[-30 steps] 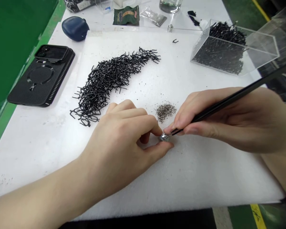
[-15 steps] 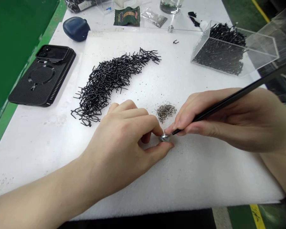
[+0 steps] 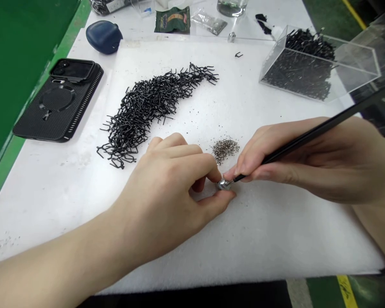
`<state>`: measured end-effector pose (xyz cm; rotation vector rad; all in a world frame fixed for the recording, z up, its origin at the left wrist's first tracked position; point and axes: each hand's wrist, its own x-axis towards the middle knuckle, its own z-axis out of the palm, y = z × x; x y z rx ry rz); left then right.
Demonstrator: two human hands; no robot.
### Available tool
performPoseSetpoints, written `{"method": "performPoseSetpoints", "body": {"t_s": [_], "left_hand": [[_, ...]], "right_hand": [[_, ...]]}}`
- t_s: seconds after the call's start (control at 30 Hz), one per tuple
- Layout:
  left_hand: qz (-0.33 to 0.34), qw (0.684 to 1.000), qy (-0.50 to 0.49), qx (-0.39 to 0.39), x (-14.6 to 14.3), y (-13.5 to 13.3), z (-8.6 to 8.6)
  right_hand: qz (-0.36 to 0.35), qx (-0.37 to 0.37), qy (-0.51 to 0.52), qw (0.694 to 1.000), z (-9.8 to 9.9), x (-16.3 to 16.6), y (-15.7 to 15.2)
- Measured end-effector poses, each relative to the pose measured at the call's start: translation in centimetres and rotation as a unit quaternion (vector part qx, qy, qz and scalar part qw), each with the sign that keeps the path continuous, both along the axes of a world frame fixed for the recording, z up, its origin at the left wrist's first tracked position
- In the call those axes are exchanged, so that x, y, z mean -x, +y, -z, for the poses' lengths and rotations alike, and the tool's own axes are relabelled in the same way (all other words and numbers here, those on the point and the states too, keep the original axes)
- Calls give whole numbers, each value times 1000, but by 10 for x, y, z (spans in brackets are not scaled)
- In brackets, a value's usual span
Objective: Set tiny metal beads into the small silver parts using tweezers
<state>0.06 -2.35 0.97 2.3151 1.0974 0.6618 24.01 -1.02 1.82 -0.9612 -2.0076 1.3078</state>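
Between the thumb and forefinger of my left hand (image 3: 176,188) is a small shiny silver piece (image 3: 223,184), held low over the white foam sheet (image 3: 269,244). My right hand (image 3: 301,167) grips a slim black tool (image 3: 308,134) like a pen or tweezers, and its thin metal tip meets the silver piece. What the tip does there is too small to make out. Just beyond my fingertips lies a little pile of tiny brownish metallic bits (image 3: 225,149). A long heap of black forked pieces (image 3: 150,100) stretches behind my left hand.
On the left lies a black phone (image 3: 57,100), with a dark blue rounded object (image 3: 104,37) behind it. A clear box (image 3: 321,68) of black pieces stands at the back right. Along the back are a green packet (image 3: 172,20), a clear bag (image 3: 209,21) and a glass (image 3: 232,7).
The whole view has shifted very slightly. Both hands keep the same grip, and the tool tip stays at the silver piece.
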Motion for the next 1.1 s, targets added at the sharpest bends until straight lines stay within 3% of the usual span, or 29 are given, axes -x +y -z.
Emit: {"method": "performPoseSetpoints", "body": {"t_s": [0.73, 0.8, 0.9, 1.0, 1.1], "left_hand": [[-2, 1000, 6, 4, 2, -1, -1], [-2, 1000, 4, 5, 1, -1, -1], [-2, 1000, 7, 14, 1, 0, 0], [-1, 1000, 0, 12, 2, 0, 1], [-7, 1000, -17, 18, 3, 0, 3]], "right_hand": [[6, 9, 7, 1000, 4, -3, 2], [35, -25, 29, 999, 4, -2, 3], [109, -165, 56, 979, 0, -4, 4], [159, -269, -84, 946, -12, -15, 3], [111, -276, -239, 924, -21, -34, 3]]}}
